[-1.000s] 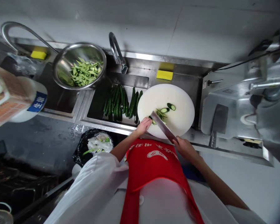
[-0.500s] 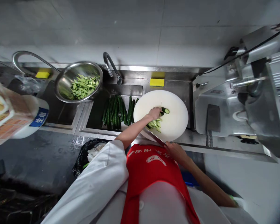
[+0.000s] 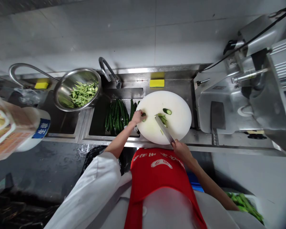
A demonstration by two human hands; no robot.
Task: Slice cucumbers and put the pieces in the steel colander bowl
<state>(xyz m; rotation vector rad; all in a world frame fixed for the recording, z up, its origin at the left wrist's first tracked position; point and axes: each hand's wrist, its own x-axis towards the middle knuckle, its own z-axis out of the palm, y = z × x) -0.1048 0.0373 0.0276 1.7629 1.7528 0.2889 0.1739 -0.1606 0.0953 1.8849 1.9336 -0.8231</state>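
Knife (image 3: 165,130) of flat steel is gripped by right hand (image 3: 181,150), left hand (image 3: 137,117) pinching cucumber piece (image 3: 144,119).

A steel tap (image 3: 112,73) is curving downward; right of it, a yellow sponge (image 3: 157,83) is lying; farther right, a metal machine (image 3: 280,114) is standing; far left, a white bucket (image 3: 37,115) is bearing a blue label (image 3: 41,128).
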